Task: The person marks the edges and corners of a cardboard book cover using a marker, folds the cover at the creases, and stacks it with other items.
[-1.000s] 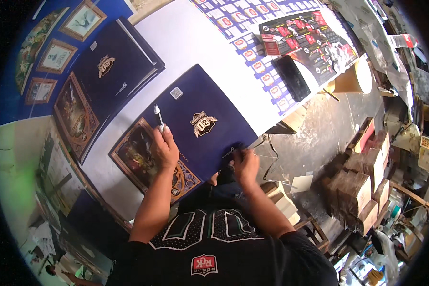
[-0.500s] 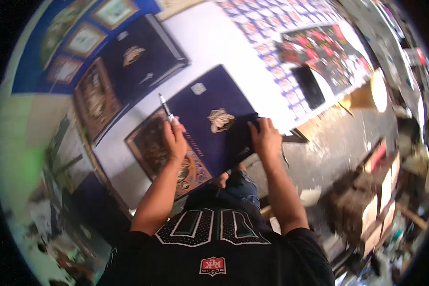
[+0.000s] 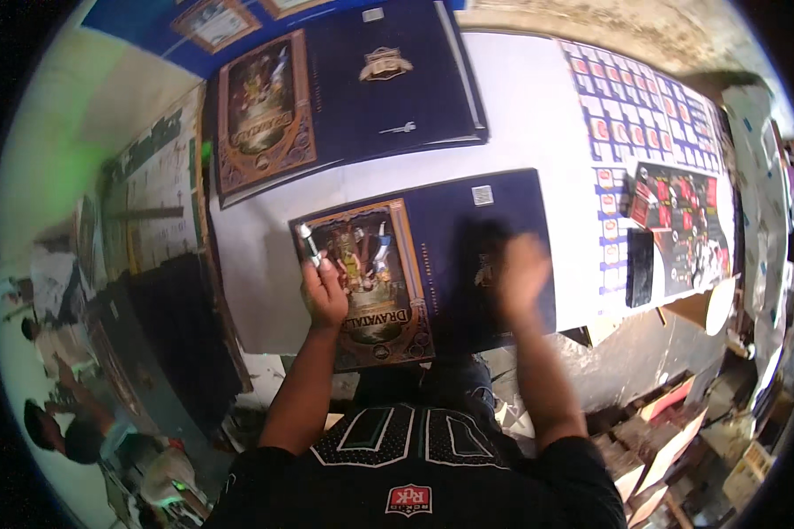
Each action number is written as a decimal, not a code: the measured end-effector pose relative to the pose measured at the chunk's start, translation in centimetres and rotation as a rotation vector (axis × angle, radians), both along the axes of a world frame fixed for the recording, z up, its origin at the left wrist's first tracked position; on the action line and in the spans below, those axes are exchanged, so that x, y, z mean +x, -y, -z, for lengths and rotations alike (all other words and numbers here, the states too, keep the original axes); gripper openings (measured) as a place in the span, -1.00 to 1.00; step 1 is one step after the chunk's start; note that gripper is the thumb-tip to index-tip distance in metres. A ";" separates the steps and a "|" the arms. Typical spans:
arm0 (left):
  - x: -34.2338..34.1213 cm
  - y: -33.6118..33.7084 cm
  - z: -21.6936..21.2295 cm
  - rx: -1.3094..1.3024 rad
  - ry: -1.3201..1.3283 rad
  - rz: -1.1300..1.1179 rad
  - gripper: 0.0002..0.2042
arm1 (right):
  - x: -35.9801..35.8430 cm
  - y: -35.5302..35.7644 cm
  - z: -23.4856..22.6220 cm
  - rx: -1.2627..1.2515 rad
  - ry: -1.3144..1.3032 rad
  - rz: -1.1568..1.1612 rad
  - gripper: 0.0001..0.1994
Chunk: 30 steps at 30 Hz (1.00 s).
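Observation:
A large printed sheet (image 3: 457,231), dark navy with an ornate brown illustrated panel (image 3: 384,273) on its left, lies at the table's near edge. My left hand (image 3: 325,289) rests over that panel's left part, closed around a slim white-and-black pen-like tool (image 3: 309,242) pointing away from me. Above the navy half, near its gold emblem (image 3: 483,271), is my right hand (image 3: 525,271). Motion smears its fingers, and whether it touches the sheet cannot be made out. Farther back sits a stack of similar printed sheets (image 3: 344,97).
The white tabletop (image 3: 520,97) extends right to sheets of small repeated prints (image 3: 617,132). On these lie a red-and-black printed sheet (image 3: 679,225) and a black rectangular object (image 3: 640,267). Cardboard pieces (image 3: 653,432) are piled at lower right. People (image 3: 84,423) are at far left.
The view has turned, and the near sheet now appears squarer to me. My right hand has moved from the sheet's right edge to over its navy half. My left hand keeps the pen-like tool.

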<state>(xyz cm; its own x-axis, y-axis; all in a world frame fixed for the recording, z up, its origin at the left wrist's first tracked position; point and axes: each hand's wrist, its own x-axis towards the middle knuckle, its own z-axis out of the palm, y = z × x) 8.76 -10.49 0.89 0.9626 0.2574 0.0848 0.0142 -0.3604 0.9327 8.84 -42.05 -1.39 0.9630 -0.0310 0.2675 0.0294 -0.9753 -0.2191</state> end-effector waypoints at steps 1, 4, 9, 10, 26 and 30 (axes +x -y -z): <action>0.5 0.6 -1.0 0.052 -0.015 0.011 -0.70 | 3.7 3.1 -0.9 -0.081 -0.202 0.331 -0.78; 0.7 0.0 1.3 0.102 -0.006 -0.011 -0.70 | 10.4 1.8 0.0 -0.200 -0.076 0.227 -0.76; 0.4 -1.4 1.9 0.127 0.022 -0.099 -0.70 | 1.4 -18.4 -0.3 0.094 -0.173 -0.556 -0.92; 0.2 -1.8 2.2 0.096 0.043 -0.133 -0.70 | 2.1 -16.1 -0.8 0.019 -0.636 -0.566 -0.75; -5.1 -6.9 0.3 -0.432 0.128 -0.324 -0.71 | 11.3 -24.3 -1.0 -0.024 -0.178 -0.348 -0.77; -9.1 -8.9 -0.6 -0.317 0.127 -0.264 -0.69 | 8.2 -26.4 -2.3 -0.218 -0.223 -0.425 -0.78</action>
<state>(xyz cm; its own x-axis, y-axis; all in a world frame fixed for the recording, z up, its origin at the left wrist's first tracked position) -0.30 -1.55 1.48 0.8472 0.5259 0.0754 -0.0549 -0.0546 0.9970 17.04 -15.67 0.89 0.9128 0.4083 0.0116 0.4083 -0.9110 -0.0584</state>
